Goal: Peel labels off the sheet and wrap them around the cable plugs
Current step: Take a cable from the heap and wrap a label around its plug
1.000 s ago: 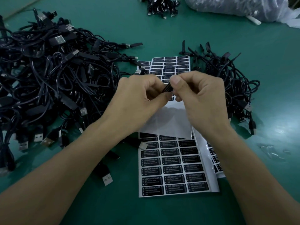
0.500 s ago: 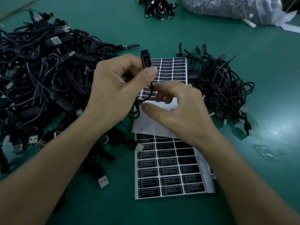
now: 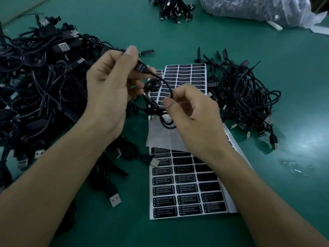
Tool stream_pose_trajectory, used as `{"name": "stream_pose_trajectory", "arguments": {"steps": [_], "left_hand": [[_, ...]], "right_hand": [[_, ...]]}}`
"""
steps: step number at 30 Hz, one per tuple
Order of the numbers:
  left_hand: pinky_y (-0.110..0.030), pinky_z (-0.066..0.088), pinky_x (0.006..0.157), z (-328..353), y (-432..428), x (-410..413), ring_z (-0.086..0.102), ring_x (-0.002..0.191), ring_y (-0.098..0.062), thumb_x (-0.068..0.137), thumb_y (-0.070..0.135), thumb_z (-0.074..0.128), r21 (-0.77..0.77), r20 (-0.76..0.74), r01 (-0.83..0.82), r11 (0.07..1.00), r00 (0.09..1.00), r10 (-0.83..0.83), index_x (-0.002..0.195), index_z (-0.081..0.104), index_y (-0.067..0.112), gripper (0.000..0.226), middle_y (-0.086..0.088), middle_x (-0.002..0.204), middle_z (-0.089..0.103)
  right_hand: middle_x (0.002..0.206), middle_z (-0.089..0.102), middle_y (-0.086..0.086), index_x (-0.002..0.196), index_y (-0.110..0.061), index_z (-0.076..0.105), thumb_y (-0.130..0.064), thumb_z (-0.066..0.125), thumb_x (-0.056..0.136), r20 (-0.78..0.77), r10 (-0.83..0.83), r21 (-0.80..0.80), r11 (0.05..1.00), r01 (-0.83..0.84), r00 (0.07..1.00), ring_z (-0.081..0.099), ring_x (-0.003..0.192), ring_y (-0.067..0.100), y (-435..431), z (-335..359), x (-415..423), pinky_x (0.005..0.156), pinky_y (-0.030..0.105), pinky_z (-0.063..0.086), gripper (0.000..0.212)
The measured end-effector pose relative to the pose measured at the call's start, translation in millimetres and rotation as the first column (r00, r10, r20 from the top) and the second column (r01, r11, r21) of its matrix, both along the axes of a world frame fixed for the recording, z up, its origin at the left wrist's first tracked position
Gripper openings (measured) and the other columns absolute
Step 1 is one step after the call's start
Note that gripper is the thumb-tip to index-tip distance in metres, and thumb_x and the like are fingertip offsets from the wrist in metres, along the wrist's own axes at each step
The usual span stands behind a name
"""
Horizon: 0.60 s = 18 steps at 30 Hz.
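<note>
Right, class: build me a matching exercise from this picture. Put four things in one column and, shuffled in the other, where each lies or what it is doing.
Column one:
1 left hand
2 right hand
3 plastic bag
4 big cable pile

Column two:
A lies at the far right of the table
B pinches the cord
C lies on the left of the table
D holds the plug

Pairs: 1-D, 2-B, 3-A, 4-C

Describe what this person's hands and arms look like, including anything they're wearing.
The left hand and right hand are bare: no gloves, rings or watch visible. The left forearm and right forearm show no sleeves within the frame.
</note>
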<state>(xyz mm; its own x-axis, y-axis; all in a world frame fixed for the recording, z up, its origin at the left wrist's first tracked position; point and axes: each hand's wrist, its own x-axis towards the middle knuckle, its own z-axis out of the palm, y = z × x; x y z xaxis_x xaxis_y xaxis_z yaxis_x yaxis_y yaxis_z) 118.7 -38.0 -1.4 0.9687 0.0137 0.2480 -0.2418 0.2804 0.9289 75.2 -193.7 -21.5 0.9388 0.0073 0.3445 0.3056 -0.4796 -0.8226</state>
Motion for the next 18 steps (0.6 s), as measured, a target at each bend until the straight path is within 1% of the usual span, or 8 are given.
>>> {"name": "stream_pose_trajectory", "arguments": {"steps": [4, 6, 9, 11, 12, 14, 16, 18], "left_hand": [[-0.022, 0.050, 0.056, 0, 1, 1, 0.060, 0.053, -0.010, 0.107, 0.037, 0.045, 0.014, -0.060, -0.083, 0.996, 0.995, 0.084, 0.065, 0.068, 0.025, 0.050, -0.002, 0.070, 0.075], [-0.023, 0.049, 0.055, -1, 1, 1, 0.060, 0.054, -0.010, 0.109, 0.037, 0.040, 0.049, -0.050, -0.114, 0.992, 0.992, 0.117, 0.070, 0.073, 0.025, 0.052, -0.002, 0.069, 0.074], [-0.019, 0.045, 0.052, -3, 1, 1, 0.058, 0.053, -0.006, 0.108, 0.029, 0.044, 0.212, 0.095, -0.193, 0.958, 0.980, 0.177, 0.078, 0.071, 0.020, 0.041, 0.005, 0.064, 0.071], [-0.014, 0.041, 0.052, -4, 0, 0, 0.057, 0.050, -0.002, 0.105, 0.024, 0.047, 0.332, 0.232, -0.273, 0.903, 0.951, 0.203, 0.076, 0.068, 0.022, 0.036, 0.009, 0.060, 0.068], [-0.013, 0.040, 0.052, -4, -1, 0, 0.057, 0.050, -0.002, 0.104, 0.024, 0.048, 0.396, 0.289, -0.316, 0.862, 0.934, 0.209, 0.076, 0.067, 0.022, 0.034, 0.011, 0.060, 0.066], [-0.013, 0.039, 0.053, -8, 0, 1, 0.058, 0.055, -0.006, 0.102, 0.024, 0.052, 0.550, 0.368, -0.378, 0.745, 0.910, 0.190, 0.082, 0.068, 0.021, 0.026, 0.014, 0.067, 0.066], [-0.016, 0.045, 0.068, -12, 5, 4, 0.059, 0.072, -0.011, 0.100, 0.021, 0.058, 0.731, 0.362, -0.363, 0.577, 0.924, 0.122, 0.096, 0.067, 0.019, 0.010, 0.013, 0.080, 0.064], [-0.025, 0.042, 0.090, -16, 9, 7, 0.056, 0.095, -0.016, 0.098, 0.017, 0.060, 0.875, 0.317, -0.326, 0.357, 0.945, 0.084, 0.112, 0.064, 0.019, 0.015, 0.006, 0.099, 0.061]], "right_hand": [[0.079, 0.069, 0.006, 0.082, -0.016, 0.057, -0.018, 0.058, 0.099, 0.039, -0.066, 0.115, 0.992, 0.061, 0.997, 0.066, 0.068, 0.025, -4, 8, -1, 0.059, 0.042, 0.056, 0.017], [0.076, 0.068, 0.003, 0.081, -0.022, 0.062, -0.017, 0.060, 0.098, 0.074, -0.155, 0.109, 0.983, 0.146, 0.985, 0.067, 0.067, 0.027, -13, 12, 1, 0.059, 0.047, 0.057, 0.018], [0.073, 0.071, -0.003, 0.078, -0.037, 0.067, -0.022, 0.065, 0.096, 0.133, -0.364, 0.065, 0.931, 0.358, 0.922, 0.068, 0.064, 0.023, -40, 21, 7, 0.058, 0.049, 0.056, 0.024], [0.075, 0.071, 0.009, 0.070, -0.022, 0.072, -0.029, 0.066, 0.092, 0.117, -0.486, 0.062, 0.874, 0.482, 0.866, 0.062, 0.059, 0.028, -62, 24, 10, 0.062, 0.053, 0.057, 0.025], [0.077, 0.069, 0.017, 0.078, -0.013, 0.071, -0.033, 0.064, 0.090, 0.105, -0.538, 0.041, 0.842, 0.537, 0.836, 0.056, 0.057, 0.029, -73, 25, 12, 0.064, 0.055, 0.056, 0.024], [0.079, 0.067, 0.027, 0.091, -0.005, 0.067, -0.036, 0.060, 0.086, 0.109, -0.636, -0.023, 0.767, 0.641, 0.764, 0.052, 0.057, 0.031, -91, 26, 13, 0.068, 0.048, 0.056, 0.033], [0.071, 0.071, 0.012, 0.093, -0.009, 0.074, -0.035, 0.059, 0.083, 0.087, -0.702, -0.061, 0.705, 0.707, 0.707, 0.062, 0.067, 0.035, -102, 28, 13, 0.075, 0.039, 0.056, 0.032], [0.068, 0.065, -0.008, 0.107, -0.022, 0.076, -0.035, 0.060, 0.083, 0.030, -0.742, -0.075, 0.667, 0.742, 0.670, 0.068, 0.082, 0.031, -109, 28, 12, 0.086, 0.042, 0.057, 0.032]]}}
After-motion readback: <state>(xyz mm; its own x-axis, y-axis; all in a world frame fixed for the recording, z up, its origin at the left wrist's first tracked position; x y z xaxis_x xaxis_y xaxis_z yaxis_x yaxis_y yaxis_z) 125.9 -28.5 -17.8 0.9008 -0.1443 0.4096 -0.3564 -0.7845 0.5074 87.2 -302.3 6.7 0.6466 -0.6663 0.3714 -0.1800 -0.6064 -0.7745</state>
